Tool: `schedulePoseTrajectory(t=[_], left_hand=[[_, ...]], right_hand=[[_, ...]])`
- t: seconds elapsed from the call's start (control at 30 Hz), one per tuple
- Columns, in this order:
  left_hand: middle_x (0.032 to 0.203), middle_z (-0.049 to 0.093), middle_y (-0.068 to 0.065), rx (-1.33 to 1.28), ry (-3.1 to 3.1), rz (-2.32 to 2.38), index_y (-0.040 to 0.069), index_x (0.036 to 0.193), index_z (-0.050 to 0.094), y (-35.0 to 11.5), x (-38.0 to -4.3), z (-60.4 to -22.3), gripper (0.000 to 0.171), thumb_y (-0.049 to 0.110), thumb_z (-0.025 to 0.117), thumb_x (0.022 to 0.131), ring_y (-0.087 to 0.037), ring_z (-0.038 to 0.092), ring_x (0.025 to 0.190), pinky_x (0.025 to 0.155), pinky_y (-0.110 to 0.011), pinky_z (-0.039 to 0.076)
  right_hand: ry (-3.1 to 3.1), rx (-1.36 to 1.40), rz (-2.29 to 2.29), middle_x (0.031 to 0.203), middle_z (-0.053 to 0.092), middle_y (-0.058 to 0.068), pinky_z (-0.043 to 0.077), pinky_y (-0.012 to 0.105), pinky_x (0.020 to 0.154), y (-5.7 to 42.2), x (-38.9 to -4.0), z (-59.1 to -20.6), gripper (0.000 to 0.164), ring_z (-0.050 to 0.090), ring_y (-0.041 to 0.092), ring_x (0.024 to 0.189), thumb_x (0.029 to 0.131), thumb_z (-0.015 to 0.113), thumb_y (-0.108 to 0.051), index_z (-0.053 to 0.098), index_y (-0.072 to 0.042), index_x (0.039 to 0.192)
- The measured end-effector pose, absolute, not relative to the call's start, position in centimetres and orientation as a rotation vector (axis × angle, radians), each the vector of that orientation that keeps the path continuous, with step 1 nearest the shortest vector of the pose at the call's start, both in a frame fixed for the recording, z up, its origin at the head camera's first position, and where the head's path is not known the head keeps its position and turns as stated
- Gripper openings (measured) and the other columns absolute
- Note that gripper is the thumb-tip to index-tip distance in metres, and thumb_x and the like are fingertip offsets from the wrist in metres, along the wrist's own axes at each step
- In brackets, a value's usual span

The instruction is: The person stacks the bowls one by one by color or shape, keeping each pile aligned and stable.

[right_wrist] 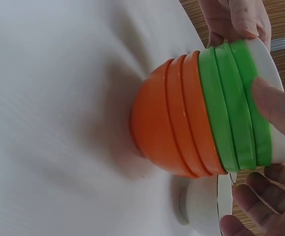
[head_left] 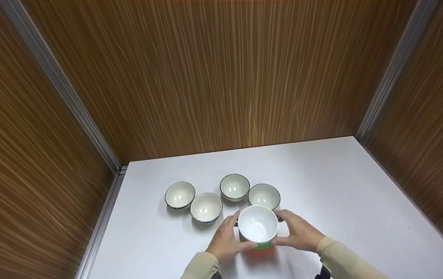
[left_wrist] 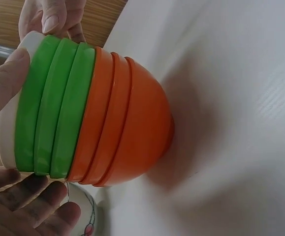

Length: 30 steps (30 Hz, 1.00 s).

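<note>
A stack of nested bowls stands between both hands. Its lower part is orange bowls [left_wrist: 137,118], with green bowls [right_wrist: 231,108] above them and a white bowl [head_left: 258,224] on top. My left hand [head_left: 226,239] holds the stack's left side near the top, its thumb on the near side and fingers round the far side. Opposite it, my right hand [head_left: 300,232] grips the right side in the same way. Small dark bits show at the white bowl's sides, too small to make out. I cannot tell whether the orange base touches the table.
Beyond the stack, several cream bowls with dark rims stand upright on the white table [head_left: 345,186]: two at the left, one cream bowl [head_left: 235,187] at the back, and another [head_left: 265,195] right behind the stack. Wood-grain panels [head_left: 221,77] enclose the back and sides.
</note>
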<state>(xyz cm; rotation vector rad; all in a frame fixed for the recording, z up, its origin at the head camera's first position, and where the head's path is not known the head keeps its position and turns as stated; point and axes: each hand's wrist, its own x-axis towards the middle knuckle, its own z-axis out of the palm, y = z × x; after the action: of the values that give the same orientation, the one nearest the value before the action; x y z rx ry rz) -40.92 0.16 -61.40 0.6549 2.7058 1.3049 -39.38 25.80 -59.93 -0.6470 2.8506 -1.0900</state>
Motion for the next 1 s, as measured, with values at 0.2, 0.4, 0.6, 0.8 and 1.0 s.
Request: schedulePoseTrajectory(t=[0.2,0.4,0.6,0.8,1.0], left_hand=[[0.132,0.043,-0.009,0.460,2.510,1.421,0.005,0.143,0.025,-0.5,-40.6,-62.6,0.104,0.063,0.067,0.068,-0.022,0.046,0.115,0.094,-0.037,0.043],[0.131,0.047,-0.015,0.103,2.105,1.637,0.001,0.142,0.027,-1.3,-40.2,-63.9,0.092,0.072,0.027,0.083,-0.029,0.054,0.108,0.090,-0.045,0.045],[0.132,0.046,-0.019,-0.014,1.866,1.810,-0.003,0.137,0.034,-1.2,-39.8,-64.6,0.105,0.080,0.017,0.076,-0.029,0.056,0.106,0.087,-0.040,0.048],[0.133,0.046,-0.016,-0.013,1.852,1.820,0.001,0.135,0.041,-0.7,-39.6,-64.8,0.101,0.079,0.016,0.077,-0.028,0.055,0.109,0.089,-0.040,0.047],[0.133,0.047,-0.015,0.011,1.834,1.810,0.002,0.135,0.042,-0.1,-39.6,-64.9,0.099,0.078,0.015,0.078,-0.028,0.055,0.109,0.089,-0.040,0.047]], right_hand=[[2.755,-0.566,-1.181,0.119,0.053,0.004,0.048,0.046,0.082,26.5,-39.1,-61.6,0.094,0.052,0.025,0.106,0.069,0.073,-0.049,0.029,-0.008,0.141],[2.515,-0.384,-1.324,0.117,0.053,0.011,0.050,0.042,0.080,26.9,-38.5,-63.8,0.088,0.055,0.028,0.100,0.074,0.074,-0.036,0.028,-0.001,0.139],[2.323,-0.253,-1.484,0.116,0.053,0.012,0.050,0.042,0.081,26.2,-38.0,-65.3,0.092,0.058,0.027,0.096,0.074,0.075,-0.030,0.020,0.004,0.140],[2.192,-0.140,-1.603,0.115,0.055,0.010,0.050,0.045,0.083,25.6,-37.9,-66.2,0.095,0.058,0.026,0.099,0.077,0.072,-0.033,0.014,0.002,0.143],[2.174,-0.101,-1.653,0.113,0.057,0.009,0.051,0.043,0.081,26.0,-37.4,-66.6,0.095,0.058,0.028,0.100,0.077,0.071,-0.035,0.013,0.004,0.142]])
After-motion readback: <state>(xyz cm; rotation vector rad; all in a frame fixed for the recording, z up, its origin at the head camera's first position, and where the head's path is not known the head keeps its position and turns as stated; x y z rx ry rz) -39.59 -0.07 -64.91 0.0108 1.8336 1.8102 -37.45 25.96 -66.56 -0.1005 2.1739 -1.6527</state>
